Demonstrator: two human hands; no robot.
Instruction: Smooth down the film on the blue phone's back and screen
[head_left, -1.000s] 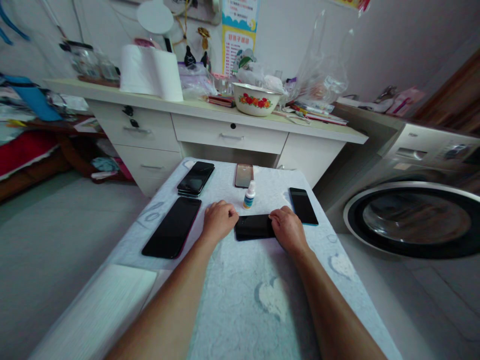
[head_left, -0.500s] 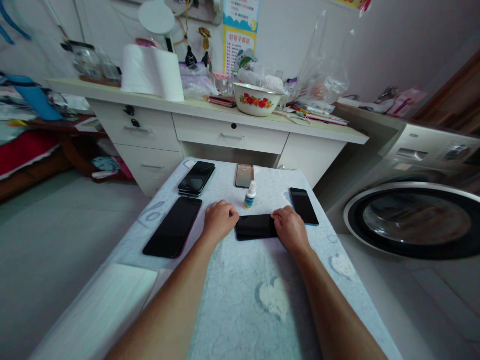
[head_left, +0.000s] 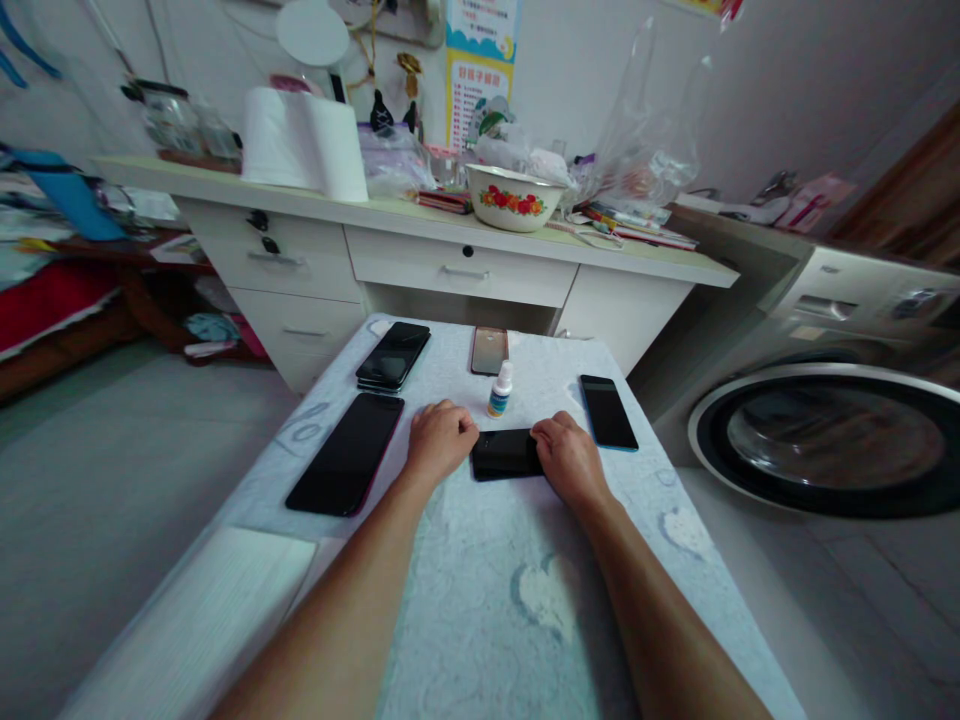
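Head view. Clock positions are referenced to the central phone, with 12 o'clock pointing away from the person.

The central phone (head_left: 506, 455) lies flat, dark face up and lengthwise across the cloth-covered tabletop (head_left: 480, 590), between the two hands. The left hand (head_left: 442, 440) sits at its 9 o'clock end, fingers curled inward; whether they pinch the phone's edge cannot be determined. The right hand (head_left: 570, 458) covers the 3 o'clock end, fingers bunched together at the phone's face; whether anything is pinched beneath them cannot be determined.

Surrounding items: a small white-capped bottle (head_left: 499, 392) stands upright just beyond the phone at 12 o'clock, obstructing the direct line to a phone case (head_left: 490, 351) farther out. A blue-edged phone (head_left: 608, 412) lies at 2 o'clock, beyond the right hand. A magenta-edged phone (head_left: 345, 455) lies at 9 o'clock; the left hand stands between it and the central phone. A phone stack (head_left: 394, 356) lies at 10 o'clock.

Beyond the tabletop, a drawer cabinet (head_left: 457, 275) closes off 12 o'clock, carrying a floral bowl (head_left: 516, 203) and white paper rolls (head_left: 304, 145). A washing machine (head_left: 817, 320) stands at 2 o'clock.
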